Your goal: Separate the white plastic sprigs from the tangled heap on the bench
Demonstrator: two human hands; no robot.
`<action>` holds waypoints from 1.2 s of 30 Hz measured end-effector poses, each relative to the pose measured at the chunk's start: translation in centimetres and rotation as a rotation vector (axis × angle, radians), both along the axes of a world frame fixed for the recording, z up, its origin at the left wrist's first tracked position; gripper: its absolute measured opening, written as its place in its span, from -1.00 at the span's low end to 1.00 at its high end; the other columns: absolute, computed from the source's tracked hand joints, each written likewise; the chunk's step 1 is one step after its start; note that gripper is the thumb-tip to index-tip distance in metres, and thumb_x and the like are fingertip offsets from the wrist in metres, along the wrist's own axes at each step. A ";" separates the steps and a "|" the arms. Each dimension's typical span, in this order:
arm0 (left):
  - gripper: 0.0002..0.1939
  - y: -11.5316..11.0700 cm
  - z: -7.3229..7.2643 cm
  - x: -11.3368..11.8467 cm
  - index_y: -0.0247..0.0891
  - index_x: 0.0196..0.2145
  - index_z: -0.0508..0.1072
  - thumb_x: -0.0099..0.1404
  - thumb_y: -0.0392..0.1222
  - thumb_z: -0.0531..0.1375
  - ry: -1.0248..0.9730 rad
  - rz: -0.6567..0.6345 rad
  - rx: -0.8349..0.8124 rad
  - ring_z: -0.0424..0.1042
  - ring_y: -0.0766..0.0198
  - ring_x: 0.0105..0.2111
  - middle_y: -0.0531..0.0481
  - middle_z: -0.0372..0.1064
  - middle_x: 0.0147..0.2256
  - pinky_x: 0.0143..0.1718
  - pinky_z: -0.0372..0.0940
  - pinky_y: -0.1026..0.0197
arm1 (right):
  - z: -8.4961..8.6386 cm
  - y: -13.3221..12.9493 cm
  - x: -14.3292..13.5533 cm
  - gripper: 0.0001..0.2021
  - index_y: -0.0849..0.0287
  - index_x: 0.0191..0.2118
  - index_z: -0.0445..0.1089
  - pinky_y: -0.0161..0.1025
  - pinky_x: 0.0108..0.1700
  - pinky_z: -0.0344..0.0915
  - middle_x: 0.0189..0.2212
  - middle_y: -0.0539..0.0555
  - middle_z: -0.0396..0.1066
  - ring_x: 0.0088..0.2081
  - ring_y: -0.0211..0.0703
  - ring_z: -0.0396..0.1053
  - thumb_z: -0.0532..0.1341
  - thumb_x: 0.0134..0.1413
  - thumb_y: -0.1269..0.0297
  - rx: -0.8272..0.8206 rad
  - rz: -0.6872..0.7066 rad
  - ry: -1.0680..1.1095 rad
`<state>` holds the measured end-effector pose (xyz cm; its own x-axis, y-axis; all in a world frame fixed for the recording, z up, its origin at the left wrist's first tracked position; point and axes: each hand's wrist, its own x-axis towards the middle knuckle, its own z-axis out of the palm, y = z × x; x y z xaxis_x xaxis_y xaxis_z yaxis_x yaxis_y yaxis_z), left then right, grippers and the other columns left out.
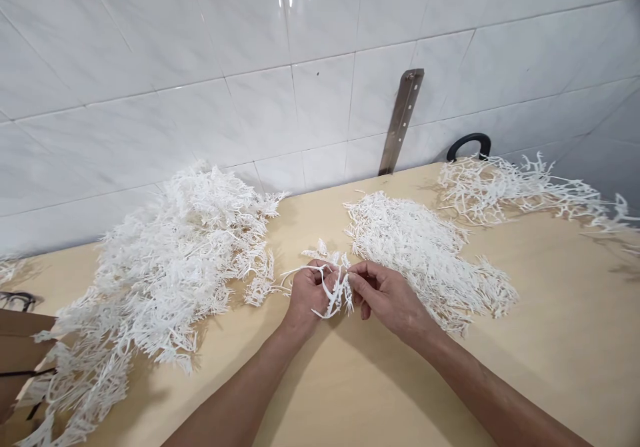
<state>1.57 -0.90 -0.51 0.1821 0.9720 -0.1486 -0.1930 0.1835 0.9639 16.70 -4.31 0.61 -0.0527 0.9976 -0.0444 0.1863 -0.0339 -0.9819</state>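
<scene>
My left hand [309,297] is closed on a white branched plastic piece [327,287] with thin curved stems and feathery tips. The fingers of my right hand [383,294] pinch the right side of the same piece, thumb and forefinger together. Just behind my hands, small white sprigs [323,250] lie on the table. To the left of my left hand rises a large heap of white feathery pieces [185,260]. A lower, flatter pile of white sprigs [420,254] spreads behind and to the right of my right hand.
Bare white branching stems [505,190] lie at the back right, beside a black curved handle [470,142]. A metal strip [401,120] leans on the tiled wall [200,120]. A cardboard box [23,347] stands at the left edge of the wooden table [565,314].
</scene>
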 end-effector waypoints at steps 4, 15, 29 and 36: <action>-0.63 0.2 -0.2 0.0 -0.25 -0.44 0.36 -0.02 0.00 0.42 0.000 -0.018 0.022 0.23 0.37 -0.67 0.14 0.28 -0.64 -0.62 0.14 0.29 | 0.0 0.1 0.3 -0.66 0.17 -0.34 0.35 -0.33 -0.56 0.29 -0.56 -0.05 0.38 -0.66 -0.30 0.34 0.18 0.19 -0.04 0.000 -0.003 -0.015; -0.59 0.4 2.1 -1.4 -0.31 -0.41 0.41 -0.07 -0.05 0.48 -0.146 -0.233 -0.069 0.28 0.36 -0.53 0.09 0.29 -0.54 -0.45 0.17 0.27 | 1.0 -0.2 0.1 -0.86 0.13 -0.38 0.36 -0.33 -0.55 0.24 -0.53 -0.04 0.39 -0.59 -0.28 0.31 0.20 0.12 0.19 0.125 -0.109 -0.155; -0.56 0.4 1.3 -1.7 -0.34 -0.47 0.45 0.01 0.13 0.42 -0.087 -0.303 -0.193 0.23 0.39 -0.61 0.04 0.30 -0.59 -0.55 0.07 0.29 | 1.6 -0.2 0.7 -0.77 0.12 -0.39 0.33 -0.33 -0.61 0.23 -0.59 -0.08 0.29 -0.63 -0.30 0.23 0.20 0.17 0.08 0.100 -0.035 -0.102; -0.53 0.3 1.5 -1.6 -0.32 -0.55 0.36 0.05 0.15 0.39 -0.160 -0.283 -0.198 0.16 0.42 -0.60 0.09 0.21 -0.60 -0.53 0.04 0.29 | 1.3 0.1 0.9 -0.79 0.12 -0.37 0.32 -0.33 -0.59 0.19 -0.62 -0.11 0.26 -0.66 -0.31 0.22 0.19 0.19 0.11 0.080 -0.007 -0.105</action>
